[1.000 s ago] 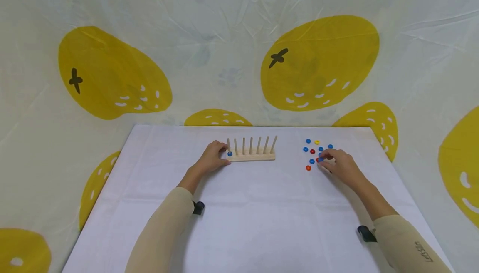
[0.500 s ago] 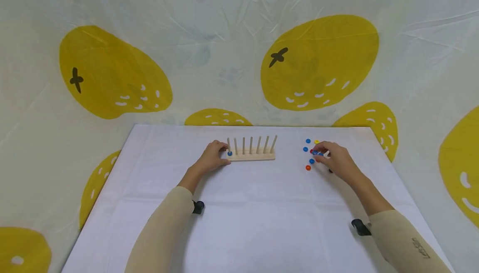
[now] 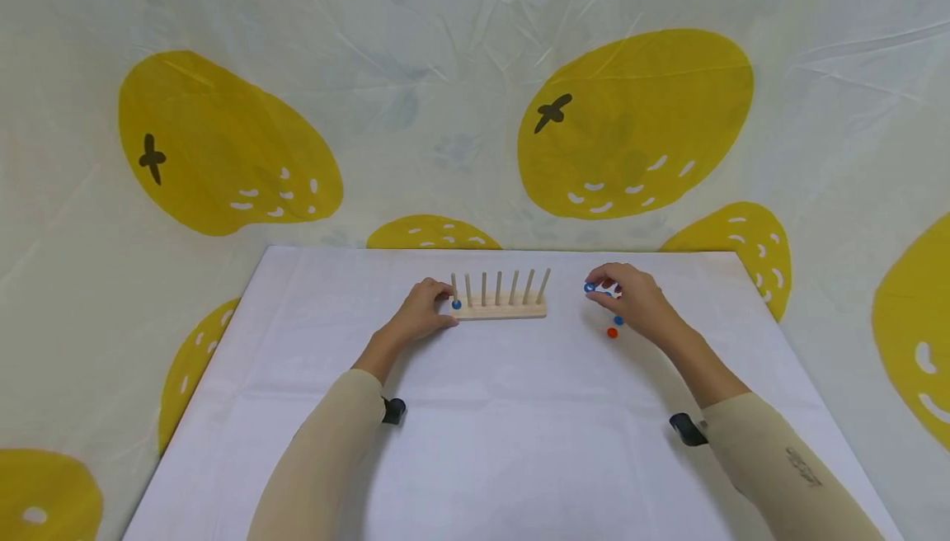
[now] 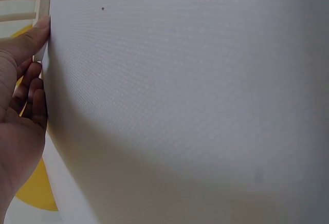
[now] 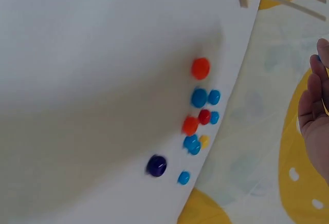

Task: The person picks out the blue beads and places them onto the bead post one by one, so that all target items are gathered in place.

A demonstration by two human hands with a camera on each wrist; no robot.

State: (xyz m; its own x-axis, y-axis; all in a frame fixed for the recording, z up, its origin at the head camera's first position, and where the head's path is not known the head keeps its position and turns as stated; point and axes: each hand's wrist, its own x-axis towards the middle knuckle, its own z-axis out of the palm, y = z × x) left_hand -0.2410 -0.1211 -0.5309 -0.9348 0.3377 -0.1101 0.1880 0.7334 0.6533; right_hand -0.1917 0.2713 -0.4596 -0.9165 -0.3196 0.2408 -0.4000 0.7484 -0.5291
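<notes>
A pale wooden peg rack (image 3: pixel 505 311) with a row of several upright pegs stands near the back of the table. My left hand (image 3: pixel 419 312) grips its left end, thumb in front and fingers behind; the left wrist view shows the thumb (image 4: pixel 36 35) against the rack's edge. One blue ring (image 3: pixel 456 304) sits low on the leftmost peg. To the right of the rack, my right hand (image 3: pixel 637 300) is raised off the table and pinches another blue ring (image 3: pixel 590 287) between thumb and fingertips. In the right wrist view that ring is mostly hidden by the fingers.
Loose rings lie on the white table (image 3: pixel 519 442) under and around the right hand: an orange ring (image 5: pixel 200 68), several blue ones, a red ring (image 5: pixel 204 116), a yellow ring (image 5: pixel 204 141) and a dark purple ring (image 5: pixel 157 166). A patterned cloth (image 3: pixel 460 153) hangs behind the table's back edge.
My right hand has lifted a blue ring out of the scattered group and carried it left toward the rack. The left hand and rack have stayed in place.
</notes>
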